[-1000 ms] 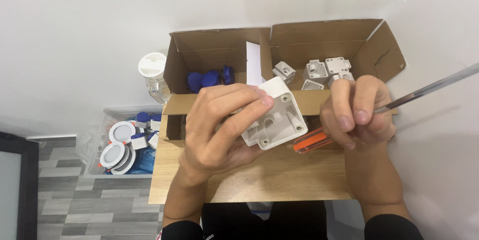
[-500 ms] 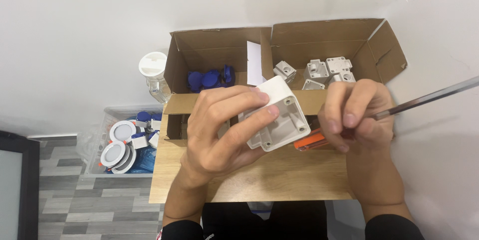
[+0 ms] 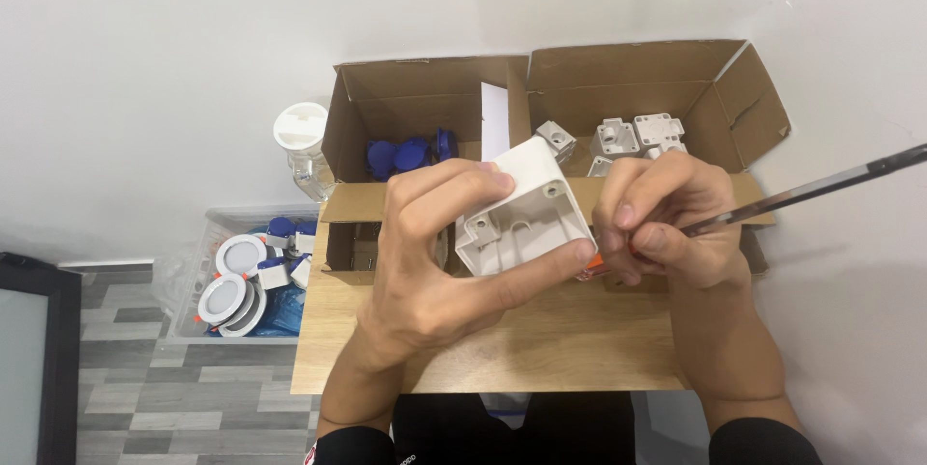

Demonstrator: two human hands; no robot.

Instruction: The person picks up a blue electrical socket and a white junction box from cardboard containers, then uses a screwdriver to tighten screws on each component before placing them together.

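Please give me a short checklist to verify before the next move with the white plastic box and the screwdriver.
1. Left hand holds the white square plastic box firmly: ok.
2. Box's open side faces up: ok.
3. Right hand grips the orange-handled screwdriver: ok.
4. Screwdriver tip seated in a screw: cannot tell, the tip is out of view.
5. Box lifted off the wooden table: ok.

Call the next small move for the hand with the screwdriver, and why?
Probably swing the screwdriver tip in toward the white box. The left hand holds the box with its open side up, screw bosses showing, while the right hand pinches the tool's orange handle end beside the box, with the shaft pointing away to the right.
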